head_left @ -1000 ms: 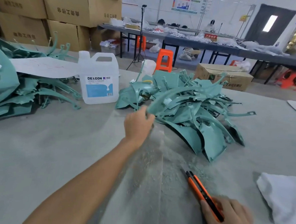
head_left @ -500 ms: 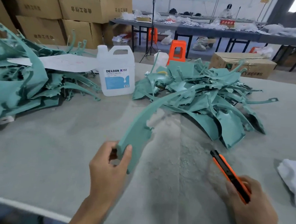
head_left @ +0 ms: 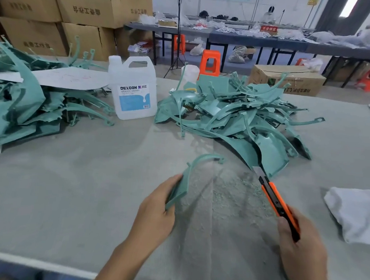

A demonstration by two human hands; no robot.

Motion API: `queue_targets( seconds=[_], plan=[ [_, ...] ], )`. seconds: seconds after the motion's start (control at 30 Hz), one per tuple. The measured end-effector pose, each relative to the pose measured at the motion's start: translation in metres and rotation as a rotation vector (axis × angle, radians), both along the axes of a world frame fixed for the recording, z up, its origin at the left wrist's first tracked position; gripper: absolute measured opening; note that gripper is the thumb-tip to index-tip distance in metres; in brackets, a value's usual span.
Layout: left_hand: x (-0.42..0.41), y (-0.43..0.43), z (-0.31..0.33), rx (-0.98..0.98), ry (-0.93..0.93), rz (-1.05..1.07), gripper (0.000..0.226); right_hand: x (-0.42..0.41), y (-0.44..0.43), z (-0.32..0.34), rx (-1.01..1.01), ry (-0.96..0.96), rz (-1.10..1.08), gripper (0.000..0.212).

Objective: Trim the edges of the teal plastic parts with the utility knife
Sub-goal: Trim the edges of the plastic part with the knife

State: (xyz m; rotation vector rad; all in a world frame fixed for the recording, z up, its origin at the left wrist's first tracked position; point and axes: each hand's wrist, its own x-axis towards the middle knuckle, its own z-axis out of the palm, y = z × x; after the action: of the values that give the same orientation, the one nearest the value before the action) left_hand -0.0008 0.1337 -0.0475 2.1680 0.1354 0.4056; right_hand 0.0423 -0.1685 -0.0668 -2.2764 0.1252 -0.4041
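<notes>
Left hand (head_left: 156,211) grips 1 curved teal part (head_left: 180,188) by its broad end, thumb on the near face, fingers wrapped behind; the part's thin arc runs forward and right, above the table (head_left: 68,187). Right hand (head_left: 298,250) is closed round the orange utility knife (head_left: 277,201); blade out, pointing forward-left, tip close to the front of the big teal pile (head_left: 235,117); touching it or not, cannot tell. Knife and held part are apart; no cut begun.

Judged step: bring the blade to the part's edge and start trimming. Progress is hard to call; 2 heaps are on the table, the second pile (head_left: 19,108) at far left, and which one is trimmed cannot be told. Pale shavings (head_left: 230,190) lie between the hands; likely the working spot.

Doing it well:
- hold the broad end firm; probably brace the far tip on the table so the thin arc doesn't flex
- lay the blade shallow along the edge and take light passes rather than 1 deep bite
- stroke away from the left thumb; turn the part, not the knife wrist

Risks:
- the arc looks springy, so the blade may chatter or dig in
- left fingers sit near the edge line

Also there: white DEXCON jug (head_left: 135,93) between the 2 piles; white cloth (head_left: 357,213) at right, near the knife hand.
</notes>
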Motion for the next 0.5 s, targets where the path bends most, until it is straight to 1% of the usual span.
queue_targets(
  seconds=[0.07,0.13,0.2,0.3,0.33,0.37,0.4,0.5],
  plan=[
    [0.004,-0.003,0.005,0.060,0.047,-0.008,0.073,-0.002,0.002,0.001,0.016,-0.002,0.023,0.034],
    [0.008,-0.003,0.007,0.050,0.102,-0.043,0.070,-0.009,0.009,0.005,0.072,-0.003,0.071,0.035],
    [0.010,0.000,0.004,0.032,0.144,-0.093,0.071,-0.019,0.018,0.011,0.132,0.019,0.175,0.038],
    [0.004,0.003,-0.007,0.027,0.167,-0.098,0.070,-0.034,0.033,0.020,0.190,0.037,0.368,0.032],
    [0.002,0.003,-0.011,0.026,0.173,-0.083,0.070,-0.036,0.037,0.024,0.199,0.050,0.411,0.039],
    [0.001,0.003,-0.014,0.028,0.180,-0.065,0.069,-0.038,0.040,0.029,0.198,0.065,0.446,0.044],
    [0.001,0.003,-0.016,0.030,0.184,-0.047,0.068,-0.037,0.042,0.033,0.185,0.075,0.479,0.046],
    [0.001,0.002,-0.018,0.005,0.186,-0.030,0.066,-0.033,0.041,0.046,0.099,0.070,0.581,0.035]
  ],
)
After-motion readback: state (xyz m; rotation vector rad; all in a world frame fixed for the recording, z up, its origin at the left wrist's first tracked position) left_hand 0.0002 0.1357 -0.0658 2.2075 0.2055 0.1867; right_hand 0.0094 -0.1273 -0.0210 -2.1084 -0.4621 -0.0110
